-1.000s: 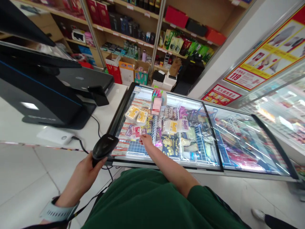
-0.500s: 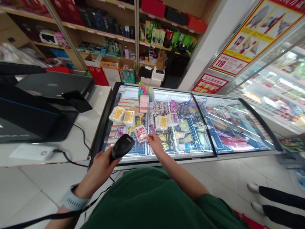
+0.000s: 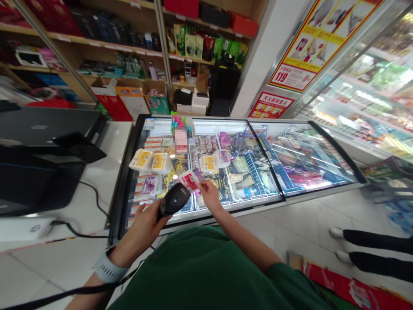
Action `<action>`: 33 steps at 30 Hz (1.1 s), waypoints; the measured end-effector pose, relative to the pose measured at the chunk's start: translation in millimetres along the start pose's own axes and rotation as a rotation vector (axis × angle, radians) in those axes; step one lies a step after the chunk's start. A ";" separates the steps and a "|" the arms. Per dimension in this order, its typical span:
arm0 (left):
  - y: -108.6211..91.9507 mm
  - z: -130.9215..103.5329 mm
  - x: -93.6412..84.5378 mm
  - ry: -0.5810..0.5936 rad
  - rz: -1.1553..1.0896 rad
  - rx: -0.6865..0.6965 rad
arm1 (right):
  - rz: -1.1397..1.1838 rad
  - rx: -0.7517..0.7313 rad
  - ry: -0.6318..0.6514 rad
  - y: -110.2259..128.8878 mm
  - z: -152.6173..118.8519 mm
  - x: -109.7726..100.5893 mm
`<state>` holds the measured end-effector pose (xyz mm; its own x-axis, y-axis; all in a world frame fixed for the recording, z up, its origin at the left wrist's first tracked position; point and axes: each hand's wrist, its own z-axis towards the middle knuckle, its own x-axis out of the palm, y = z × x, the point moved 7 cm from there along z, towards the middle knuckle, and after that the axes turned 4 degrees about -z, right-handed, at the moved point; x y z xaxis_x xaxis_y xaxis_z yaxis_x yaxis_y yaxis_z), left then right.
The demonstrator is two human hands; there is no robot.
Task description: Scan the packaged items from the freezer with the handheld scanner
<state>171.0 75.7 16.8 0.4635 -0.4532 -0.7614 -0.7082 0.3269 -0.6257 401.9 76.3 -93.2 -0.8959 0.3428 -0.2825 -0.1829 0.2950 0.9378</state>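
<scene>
Black barcode scanner [image 3: 174,200] is gripped in my left hand [image 3: 146,224], its head over the front left of the glass-topped freezer [image 3: 206,215]. Just beyond the scanner, the fingers of my right hand [image 3: 209,193] pinch the right edge of a red-labelled package [image 3: 189,181]. Two yellow-labelled packages [image 3: 141,159] [image 3: 160,162] lie side by side on the glass at the left, with a purple-labelled package [image 3: 150,185] nearer me. Farther right, another yellow-labelled package [image 3: 209,163] touches a white-and-purple one [image 3: 223,158].
A counter [image 3: 119,137] on the left carries a black terminal [image 3: 32,176] and a white box [image 3: 27,228] with a cable. Colourful toy-like items [image 3: 178,122] stand at the freezer's back edge. At the right, a person's dark-trousered legs [image 3: 377,254] show. Stocked shelves rise behind.
The view has shifted, so the freezer appears farther left. The scanner in my left hand has come closer to the red-labelled package, which my right hand still holds.
</scene>
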 end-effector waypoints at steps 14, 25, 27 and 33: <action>-19.2 6.0 -3.7 -0.050 0.030 0.010 | -0.035 -0.001 -0.006 -6.8 -1.1 -10.8; -3.8 -0.2 -5.9 -0.032 -0.068 -0.091 | 0.290 0.249 -0.099 -16.8 21.8 -29.4; -0.2 -3.2 -8.3 -0.050 -0.080 -0.106 | 0.300 0.264 -0.133 -18.0 35.1 -37.0; 13.5 -14.4 -11.2 -0.105 -0.116 -0.146 | 0.310 0.307 -0.201 -20.2 68.9 -49.7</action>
<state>148.6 73.3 19.4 0.5941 -0.3891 -0.7040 -0.7130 0.1503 -0.6848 478.0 114.8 -112.0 -0.7876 0.6133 -0.0604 0.2359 0.3906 0.8898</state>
